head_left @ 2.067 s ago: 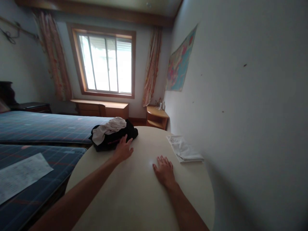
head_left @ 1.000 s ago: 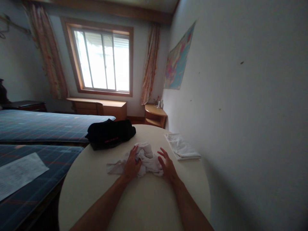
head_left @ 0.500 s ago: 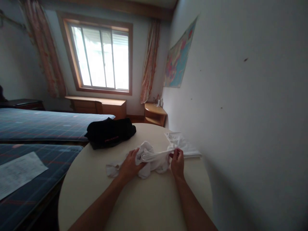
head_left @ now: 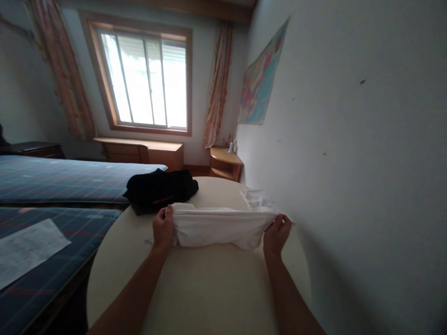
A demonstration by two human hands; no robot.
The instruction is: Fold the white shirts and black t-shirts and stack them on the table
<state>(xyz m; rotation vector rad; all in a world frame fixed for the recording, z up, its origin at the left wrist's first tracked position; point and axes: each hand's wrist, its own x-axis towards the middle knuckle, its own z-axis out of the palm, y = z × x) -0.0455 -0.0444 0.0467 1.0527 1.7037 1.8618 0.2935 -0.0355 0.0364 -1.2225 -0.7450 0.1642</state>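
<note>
A white cloth garment (head_left: 216,227) is stretched sideways between my two hands over the round table (head_left: 216,288); its exact kind does not show. My left hand (head_left: 163,228) is closed on its left end, thumb on top. At the right end, the fingers of my right hand (head_left: 277,232) pinch the upper edge. The fabric hangs down from a taut top edge, and its lower part reaches the tabletop. Beyond it, near my right hand, lies a crumpled clear plastic bag (head_left: 258,199), partly hidden by the cloth.
A folded black garment (head_left: 160,188) with small red lettering lies at the table's far left. Beds with blue plaid mattresses (head_left: 70,179) stand to the left, one bearing a printed sheet (head_left: 31,249). The white wall (head_left: 366,195) runs close along the right.
My hands have moved apart, left hand leftward and right hand rightward. The white garment, bunched before, is now pulled out wide between them.
</note>
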